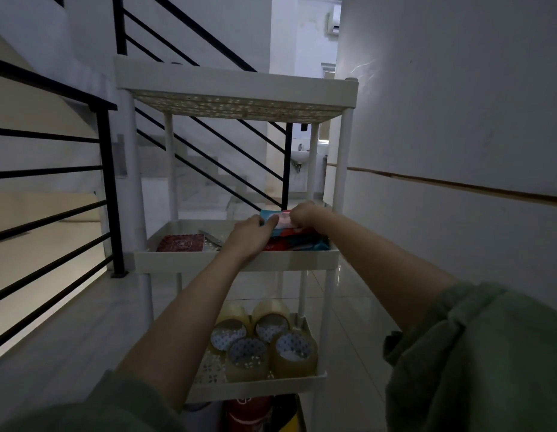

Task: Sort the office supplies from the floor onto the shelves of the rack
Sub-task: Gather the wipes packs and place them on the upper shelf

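Nearest the camera, two green sleeves are being seen pushed up, with both bare forearms stretched forward into a white rack. At the bottom edge, below the arms, red and yellow items are partly shown on the lowest level; what they are cannot be told. Above them, four tape rolls are being kept close together, touching, on a perforated shelf.

Further forward, on the middle shelf, a packet in blue and red with a pale label is being held at the right side, above a pile of similar colourful packs. The left hand is curled over the packet's left end, fingers gripping it. The right hand is closed over the packet's right end, fingers bent round it. To the left on the same shelf, a red notebook is lying flat, with a metal tool, perhaps scissors, just beside it.

The top shelf is being viewed from underneath, so its contents cannot be told. Behind the rack, a black stair railing is rising, and a small basin is being glimpsed in the distance. A pale wall is running along the right.
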Demonstrator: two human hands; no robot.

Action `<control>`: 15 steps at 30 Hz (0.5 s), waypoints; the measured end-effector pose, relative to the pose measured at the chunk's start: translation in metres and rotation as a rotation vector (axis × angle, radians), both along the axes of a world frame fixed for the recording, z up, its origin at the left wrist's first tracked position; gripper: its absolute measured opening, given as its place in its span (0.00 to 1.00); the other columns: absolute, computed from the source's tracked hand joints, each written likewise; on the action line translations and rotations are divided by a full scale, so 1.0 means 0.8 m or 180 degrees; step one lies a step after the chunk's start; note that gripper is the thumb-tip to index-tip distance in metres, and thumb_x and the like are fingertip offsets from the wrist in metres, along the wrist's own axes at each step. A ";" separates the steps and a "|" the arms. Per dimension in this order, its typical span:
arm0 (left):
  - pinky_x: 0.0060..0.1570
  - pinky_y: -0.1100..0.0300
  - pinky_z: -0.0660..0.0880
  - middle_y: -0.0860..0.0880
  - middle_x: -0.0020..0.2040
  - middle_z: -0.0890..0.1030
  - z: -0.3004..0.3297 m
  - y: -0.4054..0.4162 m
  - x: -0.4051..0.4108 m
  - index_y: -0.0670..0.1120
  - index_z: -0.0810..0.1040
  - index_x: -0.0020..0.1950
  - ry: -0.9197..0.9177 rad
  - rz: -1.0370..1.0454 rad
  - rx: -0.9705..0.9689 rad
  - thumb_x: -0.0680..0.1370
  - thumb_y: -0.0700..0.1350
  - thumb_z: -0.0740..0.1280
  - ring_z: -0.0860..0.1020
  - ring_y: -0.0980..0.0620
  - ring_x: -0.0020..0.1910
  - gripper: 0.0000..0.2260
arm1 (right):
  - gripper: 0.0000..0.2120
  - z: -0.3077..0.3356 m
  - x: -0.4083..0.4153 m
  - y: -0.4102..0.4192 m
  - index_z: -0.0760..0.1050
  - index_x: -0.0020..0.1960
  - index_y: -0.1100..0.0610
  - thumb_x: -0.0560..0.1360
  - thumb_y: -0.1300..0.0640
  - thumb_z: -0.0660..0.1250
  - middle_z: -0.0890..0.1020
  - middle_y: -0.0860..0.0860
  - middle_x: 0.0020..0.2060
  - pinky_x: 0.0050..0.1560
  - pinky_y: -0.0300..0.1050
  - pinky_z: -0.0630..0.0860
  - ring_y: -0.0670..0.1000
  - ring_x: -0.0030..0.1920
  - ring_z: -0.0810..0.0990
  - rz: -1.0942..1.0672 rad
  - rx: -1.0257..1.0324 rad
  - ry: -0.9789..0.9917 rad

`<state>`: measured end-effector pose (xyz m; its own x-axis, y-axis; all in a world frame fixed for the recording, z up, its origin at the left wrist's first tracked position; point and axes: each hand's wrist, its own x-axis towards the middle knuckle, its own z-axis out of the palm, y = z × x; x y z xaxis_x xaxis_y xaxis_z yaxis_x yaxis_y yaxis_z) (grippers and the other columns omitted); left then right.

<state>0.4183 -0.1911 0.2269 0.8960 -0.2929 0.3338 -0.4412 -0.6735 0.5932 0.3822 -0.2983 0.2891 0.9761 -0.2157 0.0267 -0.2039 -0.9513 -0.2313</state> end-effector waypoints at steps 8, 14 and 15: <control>0.49 0.59 0.68 0.39 0.61 0.75 -0.002 -0.002 -0.001 0.40 0.70 0.66 -0.0065 0.0016 -0.0199 0.80 0.59 0.52 0.73 0.47 0.52 0.26 | 0.32 -0.018 0.016 0.003 0.56 0.73 0.63 0.76 0.48 0.63 0.68 0.62 0.66 0.64 0.52 0.68 0.60 0.66 0.69 -0.0454 -0.0016 -0.0246; 0.63 0.56 0.65 0.37 0.70 0.65 0.006 -0.001 -0.017 0.42 0.62 0.73 -0.0295 0.0071 -0.0792 0.80 0.56 0.56 0.66 0.42 0.68 0.26 | 0.32 -0.010 -0.005 0.012 0.48 0.75 0.66 0.79 0.52 0.58 0.55 0.72 0.71 0.71 0.64 0.55 0.72 0.71 0.54 -0.0369 -0.0816 -0.0597; 0.64 0.56 0.64 0.38 0.70 0.66 0.007 -0.001 -0.020 0.42 0.62 0.73 -0.0413 0.0077 -0.0876 0.80 0.55 0.57 0.65 0.43 0.69 0.26 | 0.31 -0.009 -0.015 0.012 0.48 0.75 0.66 0.80 0.51 0.56 0.54 0.74 0.70 0.70 0.64 0.56 0.74 0.71 0.53 -0.0261 -0.0917 -0.0747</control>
